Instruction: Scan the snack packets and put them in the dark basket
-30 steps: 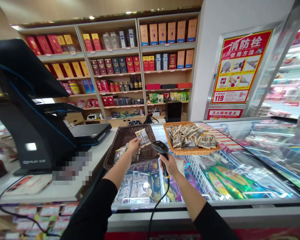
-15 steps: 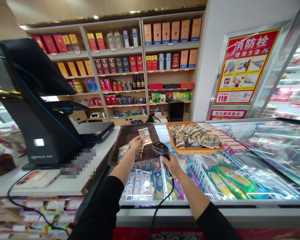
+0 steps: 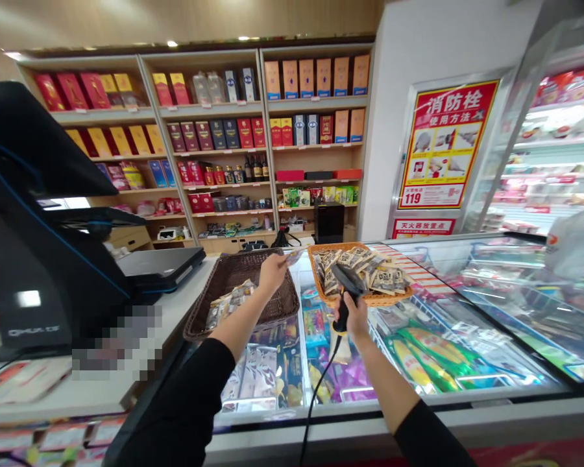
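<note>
Brown wicker basket is standing on the bench while the left hand is pinching a small packet above its far rim, edge rather than face turned toward the scanner. The right hand is gripping a black barcode scanner closed, its head lying before an orange basket of packets. The 2 hands are standing further apart than earlier.
</note>
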`<state>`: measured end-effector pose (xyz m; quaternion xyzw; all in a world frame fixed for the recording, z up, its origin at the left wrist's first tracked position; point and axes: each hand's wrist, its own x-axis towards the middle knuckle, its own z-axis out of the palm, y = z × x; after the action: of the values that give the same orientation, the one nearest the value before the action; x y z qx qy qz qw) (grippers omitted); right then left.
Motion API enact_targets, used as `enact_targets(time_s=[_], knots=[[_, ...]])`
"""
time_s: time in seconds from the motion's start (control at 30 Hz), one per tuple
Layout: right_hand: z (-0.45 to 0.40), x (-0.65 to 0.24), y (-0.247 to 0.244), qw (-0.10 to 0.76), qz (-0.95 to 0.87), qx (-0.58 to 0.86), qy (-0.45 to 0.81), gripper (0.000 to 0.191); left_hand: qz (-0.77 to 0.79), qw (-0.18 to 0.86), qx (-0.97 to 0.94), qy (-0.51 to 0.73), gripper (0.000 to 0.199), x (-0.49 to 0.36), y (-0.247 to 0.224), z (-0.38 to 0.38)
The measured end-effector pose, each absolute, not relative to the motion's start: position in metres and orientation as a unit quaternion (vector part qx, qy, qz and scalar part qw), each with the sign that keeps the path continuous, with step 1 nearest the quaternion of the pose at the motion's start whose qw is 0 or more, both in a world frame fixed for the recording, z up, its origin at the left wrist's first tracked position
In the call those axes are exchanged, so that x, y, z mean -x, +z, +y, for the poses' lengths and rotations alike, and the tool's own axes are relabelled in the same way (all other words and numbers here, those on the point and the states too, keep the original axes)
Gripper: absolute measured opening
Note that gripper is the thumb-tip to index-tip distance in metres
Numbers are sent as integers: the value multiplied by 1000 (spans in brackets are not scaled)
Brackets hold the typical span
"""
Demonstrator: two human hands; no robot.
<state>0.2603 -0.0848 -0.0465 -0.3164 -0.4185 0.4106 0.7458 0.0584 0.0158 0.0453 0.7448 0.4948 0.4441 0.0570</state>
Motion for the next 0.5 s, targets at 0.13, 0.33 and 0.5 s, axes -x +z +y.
enact_targets(time_s=[0.13, 0.33, 0.5], knots=[[-75, -304, -51, 809, -360, 314, 343, 41, 439, -50, -817, 370, 35, -136, 63, 24], [-65, -322, -55, 836, -314, 327, 309, 39, 477, -9, -866, 152, 46, -216, 51, 52], [-60, -319, -56, 827, -323, 328, 324, 41, 478, 52, -861, 167, 55, -220, 54, 68]])
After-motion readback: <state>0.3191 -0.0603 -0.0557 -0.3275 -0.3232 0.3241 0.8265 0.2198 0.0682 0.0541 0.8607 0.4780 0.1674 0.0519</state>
